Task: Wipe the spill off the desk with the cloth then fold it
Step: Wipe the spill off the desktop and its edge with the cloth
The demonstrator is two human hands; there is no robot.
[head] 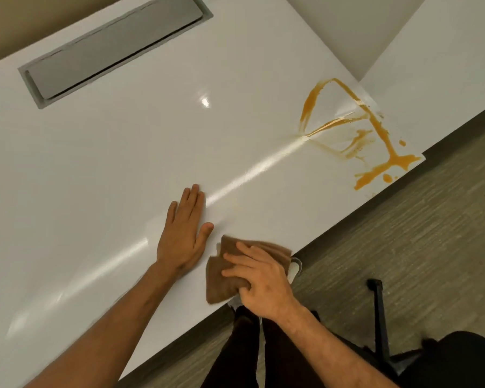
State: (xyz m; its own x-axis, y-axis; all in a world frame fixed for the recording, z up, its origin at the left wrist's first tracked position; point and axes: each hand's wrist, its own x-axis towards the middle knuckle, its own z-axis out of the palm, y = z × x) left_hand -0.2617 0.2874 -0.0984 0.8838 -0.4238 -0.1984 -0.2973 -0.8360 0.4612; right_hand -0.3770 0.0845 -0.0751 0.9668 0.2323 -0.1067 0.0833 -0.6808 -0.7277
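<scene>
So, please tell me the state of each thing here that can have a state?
brown cloth: bunched, lying at the desk's near edge, gripped by the right hand
orange spill: smeared, not yet wiped
white desk: soiled at the far right corner only
grey cable hatch: lid slightly raised
left hand: flat on the desk, empty
right hand: closed on the cloth

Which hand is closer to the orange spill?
The right hand is a bit closer. It grips the brown cloth near the desk edge, below and left of the orange spill. The left hand lies flat, farther left.
</scene>
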